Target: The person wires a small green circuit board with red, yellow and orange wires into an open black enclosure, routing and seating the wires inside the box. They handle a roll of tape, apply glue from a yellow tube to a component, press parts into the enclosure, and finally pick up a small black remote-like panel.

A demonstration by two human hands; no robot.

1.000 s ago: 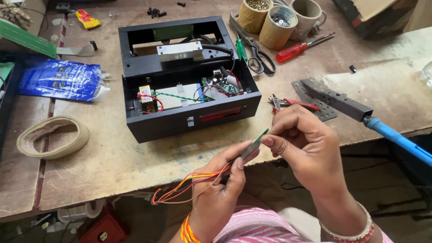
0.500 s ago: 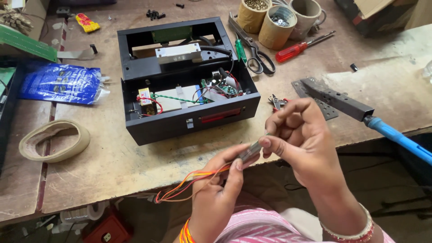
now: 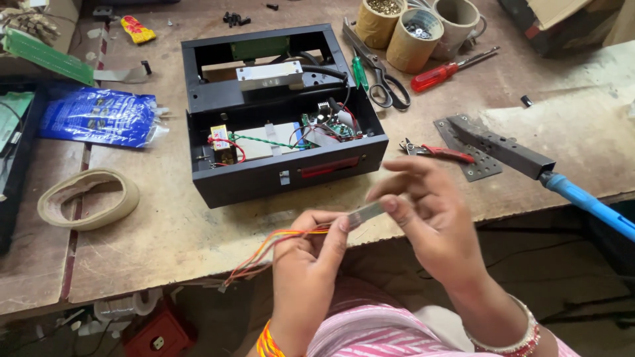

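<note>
I see a worn wooden workbench, scratched and pale, daylit; dim floor beneath its front edge.

Open case sits mid-bench. Tape roll on bench at 9 o'clock of case, well apart. Plastic bag at 10 o'clock. Three cardboard tubes at 1 o'clock; scissors between tubes and case; screwdriver just right of tubes. Pliers at 3 o'clock, just beside metal bracket. Left hand and right hand at 6 o'clock, before bench edge, a small strip with wires between them.
</note>
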